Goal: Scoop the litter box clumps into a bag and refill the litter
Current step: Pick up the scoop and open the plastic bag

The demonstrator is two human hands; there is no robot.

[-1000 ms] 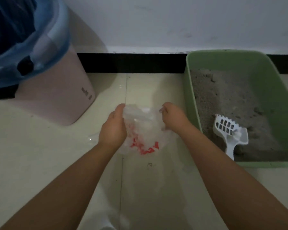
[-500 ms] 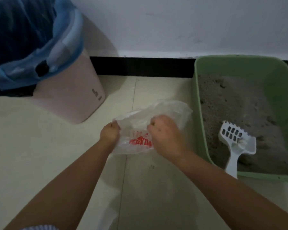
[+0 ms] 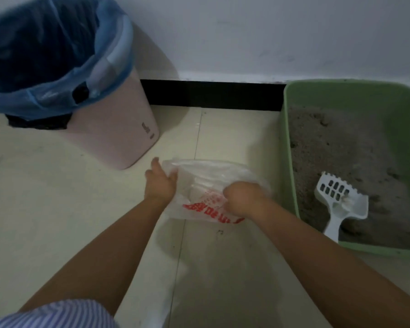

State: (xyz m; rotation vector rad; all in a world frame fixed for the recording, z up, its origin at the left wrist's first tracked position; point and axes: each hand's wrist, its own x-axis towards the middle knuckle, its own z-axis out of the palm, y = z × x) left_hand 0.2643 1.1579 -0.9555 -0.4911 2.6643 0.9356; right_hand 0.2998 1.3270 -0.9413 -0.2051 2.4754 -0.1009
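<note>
I have the thin plastic bag (image 3: pixel 211 185) between my two hands, low over the floor (image 3: pixel 57 209), just left of the green litter box (image 3: pixel 287 143). My left hand (image 3: pixel 160 185) is at the bag's left edge with its fingers (image 3: pixel 154 163) fairly straight along the film; I cannot tell whether the thumb pinches it. My right hand (image 3: pixel 244 201) is curled into the bag's right side, fingers bunched in the plastic, close to the box wall.

What the next move depends on, as I judge it: the scoop (image 3: pixel 341 202) lies to the right of my right hand, inside the box on the grey litter (image 3: pixel 341 147). Its long axis runs from the slotted head, which points up and away from me, down to the handle, which leans on the box's near rim and points toward me. My right hand is clearly the nearer one, so it should let go and take the handle while the left keeps the mouth open beside the box.

The bag is translucent white, crumpled, with red print across its lower front; its mouth looks partly spread, facing up. It appears empty. The litter is lumpy and uneven, with darker clumps toward the near right
</note>
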